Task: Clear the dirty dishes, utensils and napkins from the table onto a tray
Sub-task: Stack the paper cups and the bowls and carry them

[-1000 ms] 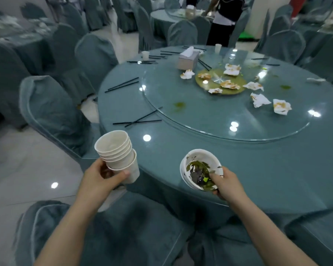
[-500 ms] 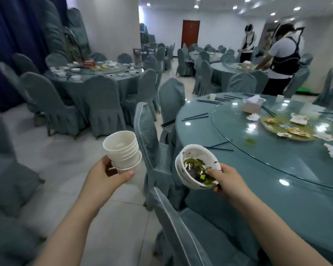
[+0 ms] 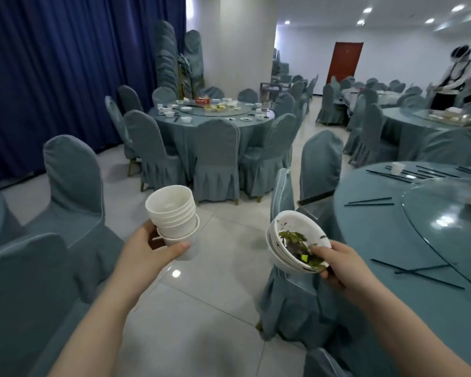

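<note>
My left hand [image 3: 150, 254] grips a stack of several white cups [image 3: 174, 216] from below and the side, held over the tiled floor. My right hand [image 3: 340, 265] holds a small stack of white bowls [image 3: 294, 240] by the rim, thumb inside; the top bowl is tilted toward me and carries green leafy scraps. The round teal table [image 3: 392, 235] with its glass turntable [image 3: 446, 213] lies to the right, with black chopsticks [image 3: 419, 270] and a white cup [image 3: 397, 168] on it. No tray is in view.
Covered chairs stand close on both sides: one [image 3: 74, 186] at left, one [image 3: 294, 289] under the bowls. Another table [image 3: 212, 123] with dirty dishes stands ahead. A person [image 3: 454, 80] works at a table far right. Tiled floor [image 3: 201, 308] runs between.
My view has swung left, away from the table toward the room. Both hands keep their hold on the cups and the bowls, which now hang over the floor and chair.
</note>
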